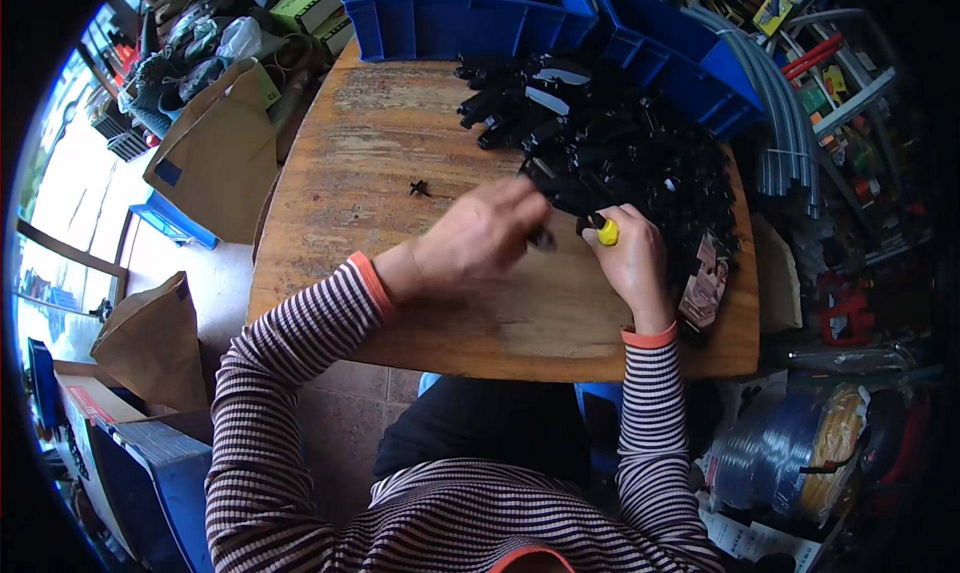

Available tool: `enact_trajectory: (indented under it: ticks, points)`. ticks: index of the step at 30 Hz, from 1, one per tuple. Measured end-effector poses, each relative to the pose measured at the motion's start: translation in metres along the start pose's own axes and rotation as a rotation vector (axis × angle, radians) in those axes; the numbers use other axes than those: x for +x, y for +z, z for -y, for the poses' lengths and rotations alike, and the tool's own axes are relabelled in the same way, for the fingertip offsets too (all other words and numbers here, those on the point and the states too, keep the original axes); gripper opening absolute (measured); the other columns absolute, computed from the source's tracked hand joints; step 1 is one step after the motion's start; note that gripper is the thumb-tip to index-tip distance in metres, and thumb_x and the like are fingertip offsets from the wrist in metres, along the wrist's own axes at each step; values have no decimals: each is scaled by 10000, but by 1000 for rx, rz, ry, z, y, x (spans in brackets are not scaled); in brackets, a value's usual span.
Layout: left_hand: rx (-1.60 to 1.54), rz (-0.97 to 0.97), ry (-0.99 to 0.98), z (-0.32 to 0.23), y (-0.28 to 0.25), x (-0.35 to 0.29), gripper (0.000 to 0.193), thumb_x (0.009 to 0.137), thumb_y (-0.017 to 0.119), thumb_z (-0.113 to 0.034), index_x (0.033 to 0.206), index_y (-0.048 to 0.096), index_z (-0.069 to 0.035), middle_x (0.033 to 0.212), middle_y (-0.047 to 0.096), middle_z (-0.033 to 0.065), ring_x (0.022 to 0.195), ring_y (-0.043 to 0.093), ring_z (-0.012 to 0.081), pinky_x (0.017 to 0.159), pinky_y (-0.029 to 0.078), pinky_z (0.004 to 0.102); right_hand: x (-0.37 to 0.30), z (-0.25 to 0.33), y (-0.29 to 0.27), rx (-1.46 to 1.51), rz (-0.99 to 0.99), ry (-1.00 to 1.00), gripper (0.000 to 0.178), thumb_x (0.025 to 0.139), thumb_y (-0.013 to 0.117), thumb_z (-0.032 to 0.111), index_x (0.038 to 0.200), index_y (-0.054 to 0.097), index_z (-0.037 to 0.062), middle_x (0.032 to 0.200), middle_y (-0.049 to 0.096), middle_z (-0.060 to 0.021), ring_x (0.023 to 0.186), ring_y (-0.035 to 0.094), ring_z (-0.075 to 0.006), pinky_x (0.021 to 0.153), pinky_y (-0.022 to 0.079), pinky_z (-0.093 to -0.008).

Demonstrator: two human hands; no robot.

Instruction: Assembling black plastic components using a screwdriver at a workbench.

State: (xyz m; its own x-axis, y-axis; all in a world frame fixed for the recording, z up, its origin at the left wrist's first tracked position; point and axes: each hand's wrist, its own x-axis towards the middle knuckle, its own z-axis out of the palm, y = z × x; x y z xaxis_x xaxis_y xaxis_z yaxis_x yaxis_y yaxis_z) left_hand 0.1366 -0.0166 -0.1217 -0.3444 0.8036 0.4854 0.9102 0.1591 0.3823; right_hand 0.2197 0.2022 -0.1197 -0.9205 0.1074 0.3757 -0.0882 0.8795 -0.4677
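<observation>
Sat at a worn wooden table (350,123) in a crowded workroom, with brightness coming from the left and packed shelving at the far right. Saw a blue bin (440,33) at the far edge of the table, dark things inside, and a second blue bin (720,88) set at a slant to the right of it. Had a large pile of black parts (620,143) spread over the far and right portions of the wood, near both bins, plus a lone black part (419,188) well apart from it on the left.

Grasped a yellow-handled tool (608,233) in the right hand (632,258), fingers wrapped round it, just on the near side of the pile. Held the left hand (480,228) over the table to the left of the tool, fingers curled and blurred, with a small dark piece (542,239) right by the fingertips. Could not tell from the blur whether gripped or merely beside them.

Noticed a pinkish patterned block (705,283) at the near right of the table, grey tubing (785,133) beyond the right edge, and a brown paper bag (225,153) off to the left.
</observation>
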Motion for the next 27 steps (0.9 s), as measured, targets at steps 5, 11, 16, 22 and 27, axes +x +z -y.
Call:
enact_trajectory:
  ticks: [5, 11, 16, 22, 27]
  points:
    - [148, -350, -386, 90, -29, 26, 314, 754, 655, -55, 1053, 563, -45, 995, 612, 147, 878, 633, 336, 711, 515, 416, 5, 15, 5, -79, 99, 59, 244, 742, 747, 125, 929, 667, -10, 926, 652, -135, 836, 642, -338, 713, 519, -372]
    - [256, -171, -520, 127, -24, 28, 290, 773, 692, -160, 1026, 602, -50, 906, 668, 175, 846, 650, 354, 716, 513, 425, 14, 15, 9, -97, 129, 37, 206, 745, 736, 104, 910, 661, 7, 909, 649, -136, 821, 646, -323, 704, 524, -376]
    - [177, -249, -476, 120, -25, 23, 277, 776, 695, -186, 1011, 623, -58, 896, 669, 183, 852, 644, 373, 734, 513, 449, 15, 9, 6, -125, 89, -18, 160, 749, 722, 68, 875, 632, 27, 866, 648, -130, 785, 648, -319, 675, 527, -393]
    - [353, -163, -578, 105, -25, 37, 257, 796, 678, -172, 1025, 639, -62, 898, 671, 181, 863, 644, 374, 739, 512, 451, 5, 23, 12, -63, -27, -108, 169, 754, 727, 62, 872, 611, 30, 803, 643, -129, 740, 649, -325, 637, 521, -388]
    - [390, -329, -483, 108, -49, 23, 216, 830, 640, -125, 1038, 646, -70, 900, 675, 155, 846, 652, 352, 727, 522, 433, 1, 26, 6, 171, -257, -75, 158, 785, 725, 57, 889, 611, 22, 781, 645, -129, 698, 652, -293, 627, 511, -337]
